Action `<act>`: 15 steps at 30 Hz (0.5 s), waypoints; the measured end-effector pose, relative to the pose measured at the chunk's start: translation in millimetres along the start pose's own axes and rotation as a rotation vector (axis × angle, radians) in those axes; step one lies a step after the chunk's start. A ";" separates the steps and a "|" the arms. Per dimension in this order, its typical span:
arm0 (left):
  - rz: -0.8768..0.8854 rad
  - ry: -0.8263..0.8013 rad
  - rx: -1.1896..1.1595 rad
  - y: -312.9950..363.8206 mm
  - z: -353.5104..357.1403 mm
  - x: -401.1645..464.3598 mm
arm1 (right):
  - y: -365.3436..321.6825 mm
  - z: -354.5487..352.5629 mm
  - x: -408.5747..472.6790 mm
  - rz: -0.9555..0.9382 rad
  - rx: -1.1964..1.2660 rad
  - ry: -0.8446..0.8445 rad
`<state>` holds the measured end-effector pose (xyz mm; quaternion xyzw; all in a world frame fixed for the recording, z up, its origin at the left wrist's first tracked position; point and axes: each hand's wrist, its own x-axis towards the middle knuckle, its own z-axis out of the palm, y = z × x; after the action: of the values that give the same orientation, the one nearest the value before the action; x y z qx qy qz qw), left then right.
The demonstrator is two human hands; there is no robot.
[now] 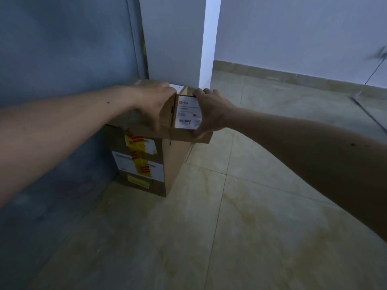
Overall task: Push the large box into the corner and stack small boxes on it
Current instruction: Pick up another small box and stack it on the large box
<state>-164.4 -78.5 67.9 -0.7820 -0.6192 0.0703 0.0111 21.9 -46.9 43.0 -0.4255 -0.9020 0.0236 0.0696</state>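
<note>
The large cardboard box point(144, 164) stands on the floor in the corner, against the grey wall on its left and the white pillar behind it. Its front carries white labels and yellow-red tape. On top of it rests a small brown box point(167, 114) with a white shipping label facing up. My left hand point(150, 103) grips the small box's left side. My right hand point(211, 111) holds its right side, fingers over the far edge and thumb at the near edge. Another flat cardboard layer point(188, 137) shows beneath the small box, overhanging to the right.
A grey wall point(62, 59) runs along the left and a white pillar point(209, 38) stands behind the boxes. Beige floor tiles point(230, 206) spread to the right and front. A thin metal stand point(368, 80) leans at the far right.
</note>
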 end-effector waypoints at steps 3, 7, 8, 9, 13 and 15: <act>-0.042 -0.025 0.014 -27.6 -1.7 2.5 | -18.5 3.5 27.4 -0.013 0.039 0.004; -0.067 -0.072 -0.033 -59.1 12.9 5.7 | -38.0 21.5 55.5 0.009 0.066 -0.048; -0.072 -0.093 -0.048 -67.0 16.9 7.9 | -41.5 26.4 63.0 0.012 0.080 -0.066; -0.076 -0.117 -0.054 -71.2 21.5 9.2 | -43.4 31.6 66.8 0.015 0.090 -0.078; -0.084 -0.167 -0.018 -86.8 32.1 20.3 | -45.5 46.1 81.9 0.027 0.114 -0.082; -0.076 -0.196 -0.010 -94.1 31.3 25.3 | -45.1 50.6 87.8 0.030 0.135 -0.082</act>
<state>-253.6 -34.2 44.2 -0.7474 -0.6468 0.1429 -0.0509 -75.2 -7.1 6.8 -0.4318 -0.8940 0.1030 0.0611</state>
